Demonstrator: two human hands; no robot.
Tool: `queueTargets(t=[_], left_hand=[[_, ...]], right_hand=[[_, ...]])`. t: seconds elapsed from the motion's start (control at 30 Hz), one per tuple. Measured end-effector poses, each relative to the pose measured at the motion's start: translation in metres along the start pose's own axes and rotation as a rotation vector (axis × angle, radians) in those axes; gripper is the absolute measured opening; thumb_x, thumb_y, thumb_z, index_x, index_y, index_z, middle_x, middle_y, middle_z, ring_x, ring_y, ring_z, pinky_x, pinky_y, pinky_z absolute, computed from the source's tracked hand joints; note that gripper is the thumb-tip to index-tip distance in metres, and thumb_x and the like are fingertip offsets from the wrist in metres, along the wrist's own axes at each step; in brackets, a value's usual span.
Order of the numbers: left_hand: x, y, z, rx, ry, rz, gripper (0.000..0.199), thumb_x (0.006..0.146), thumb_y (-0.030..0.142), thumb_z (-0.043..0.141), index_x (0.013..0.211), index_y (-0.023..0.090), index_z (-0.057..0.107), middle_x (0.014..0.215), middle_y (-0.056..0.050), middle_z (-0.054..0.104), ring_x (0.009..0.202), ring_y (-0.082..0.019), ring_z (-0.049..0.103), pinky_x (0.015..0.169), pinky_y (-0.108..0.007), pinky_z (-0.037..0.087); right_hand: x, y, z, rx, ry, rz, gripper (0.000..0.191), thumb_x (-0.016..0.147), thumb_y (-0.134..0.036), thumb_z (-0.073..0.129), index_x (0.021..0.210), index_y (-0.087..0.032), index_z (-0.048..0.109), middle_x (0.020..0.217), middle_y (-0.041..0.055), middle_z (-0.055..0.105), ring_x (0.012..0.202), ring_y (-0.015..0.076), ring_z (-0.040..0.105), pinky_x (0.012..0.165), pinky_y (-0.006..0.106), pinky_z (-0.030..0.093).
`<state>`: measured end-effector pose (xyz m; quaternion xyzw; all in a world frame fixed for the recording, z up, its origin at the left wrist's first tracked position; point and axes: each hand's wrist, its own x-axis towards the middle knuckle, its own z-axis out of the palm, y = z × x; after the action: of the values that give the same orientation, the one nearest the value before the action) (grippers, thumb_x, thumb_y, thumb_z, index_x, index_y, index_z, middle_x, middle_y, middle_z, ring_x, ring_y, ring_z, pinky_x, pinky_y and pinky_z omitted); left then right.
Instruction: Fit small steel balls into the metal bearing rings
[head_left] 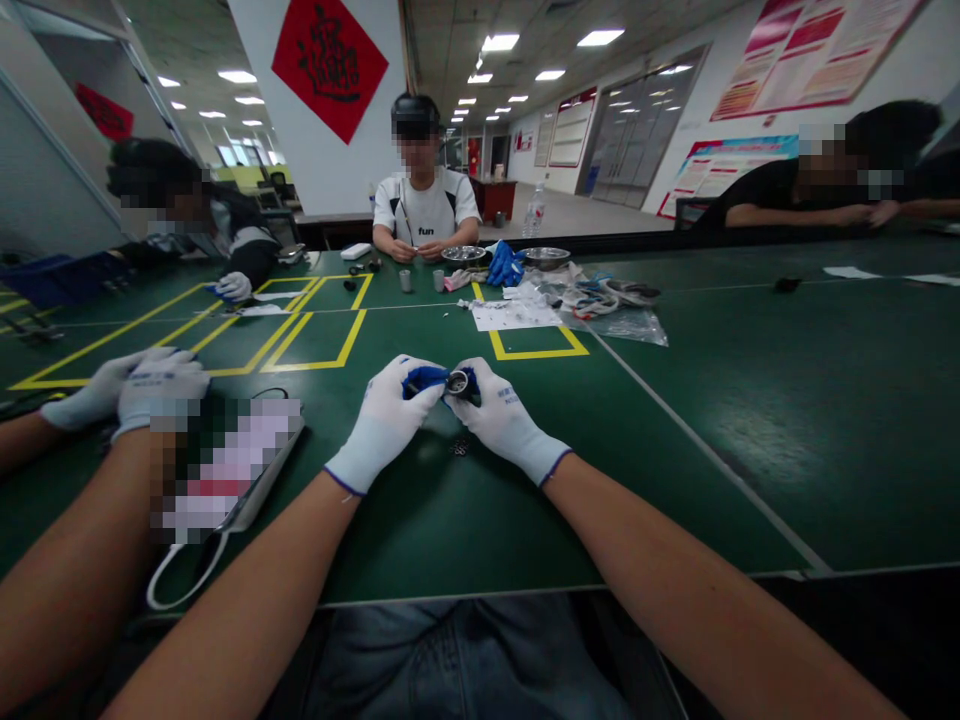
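Observation:
Both my hands wear white gloves with blue palms and meet above the green table. A small round metal ring-like part is held upright in my right hand, its open end showing. The fingers of my left hand are closed at the part's left side; whether they hold something else is hidden. Just below the hands, a little cluster of small dark metal pieces lies on the table.
A phone-like device with a white strap lies left, beside another person's gloved hands. Farther back are white paper, blue gloves, metal dishes, two metal cups and a bottle. People sit around the table.

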<state>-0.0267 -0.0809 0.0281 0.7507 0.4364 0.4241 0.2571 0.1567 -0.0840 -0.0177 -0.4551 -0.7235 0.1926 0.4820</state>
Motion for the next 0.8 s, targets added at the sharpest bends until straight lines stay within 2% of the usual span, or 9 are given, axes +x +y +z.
queueTargets(t=[0.13, 0.4, 0.6, 0.8], left_hand=[[-0.003, 0.004, 0.0, 0.009, 0.018, 0.016, 0.018, 0.087, 0.029, 0.07, 0.099, 0.019, 0.077, 0.104, -0.006, 0.072, 0.099, -0.023, 0.071, 0.095, -0.04, 0.057], [-0.009, 0.014, 0.01, -0.002, -0.014, 0.046, 0.01, 0.087, 0.027, 0.071, 0.092, 0.02, 0.073, 0.101, -0.004, 0.07, 0.096, -0.022, 0.069, 0.093, -0.039, 0.057], [-0.013, 0.025, 0.009, 0.008, 0.0, 0.049, 0.009, 0.089, 0.028, 0.071, 0.093, 0.02, 0.072, 0.1, -0.004, 0.069, 0.094, -0.023, 0.069, 0.09, -0.04, 0.058], [-0.013, 0.023, 0.009, 0.076, -0.008, 0.09, 0.006, 0.088, 0.025, 0.071, 0.091, 0.019, 0.073, 0.098, -0.003, 0.067, 0.092, -0.022, 0.067, 0.087, -0.039, 0.056]], right_hand=[[0.001, -0.001, -0.002, -0.017, 0.047, 0.037, 0.027, 0.087, -0.04, 0.068, 0.101, -0.024, 0.05, 0.093, 0.0056, 0.067, 0.085, 0.0248, 0.067, 0.081, 0.038, 0.053], [-0.001, -0.01, 0.004, 0.04, 0.052, 0.092, 0.028, 0.077, -0.028, 0.066, 0.093, -0.026, 0.043, 0.076, -0.0043, 0.057, 0.067, 0.0179, 0.056, 0.061, 0.029, 0.042], [-0.002, -0.016, 0.002, 0.067, 0.081, 0.037, 0.018, 0.079, -0.024, 0.062, 0.09, -0.025, 0.047, 0.08, -0.0016, 0.059, 0.074, 0.0193, 0.059, 0.066, 0.031, 0.045], [-0.001, -0.015, 0.003, 0.037, 0.098, -0.006, 0.012, 0.08, -0.02, 0.059, 0.081, -0.025, 0.048, 0.081, -0.0008, 0.055, 0.073, 0.0185, 0.054, 0.069, 0.032, 0.045]])
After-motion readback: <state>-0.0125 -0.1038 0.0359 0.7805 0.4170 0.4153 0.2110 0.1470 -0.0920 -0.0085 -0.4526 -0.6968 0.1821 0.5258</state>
